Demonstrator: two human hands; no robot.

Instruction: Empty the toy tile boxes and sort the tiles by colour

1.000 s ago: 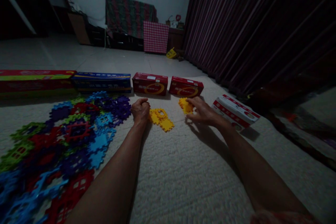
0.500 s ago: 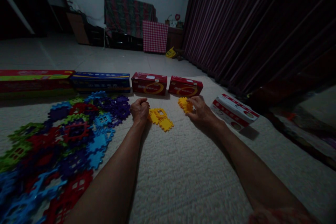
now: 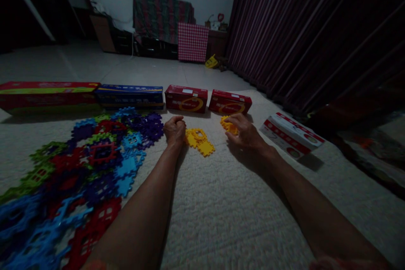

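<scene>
One yellow toothed piece (image 3: 228, 124) sits between the thumb and fingers of the right hand (image 3: 248, 133), in front of the right-hand red box (image 3: 230, 102). A second ago those fingers stood wider, the thumb low and apart from the piece; now the gap has narrowed and they hold it, covering more of its right side. The piece is in much the same place relative to that box, and I cannot tell whether it is clear of the pale quilted mat (image 3: 221, 211).

The left hand (image 3: 175, 130) has hardly changed: it is curled like a loose fist, just beside a small group of yellow pieces (image 3: 206, 148). Its fingers are turned from view, so whether they grip anything cannot be told. That group lies between the two hands, overlapping as it did earlier.

To the left, the heap of coloured pieces (image 3: 101, 187) is unchanged. The blue box (image 3: 129, 98), the left-hand red box (image 3: 186, 99) and the white-and-red box (image 3: 291, 135) also keep their places; the whole scene merely appears slightly further right, as the head camera has turned a little.
</scene>
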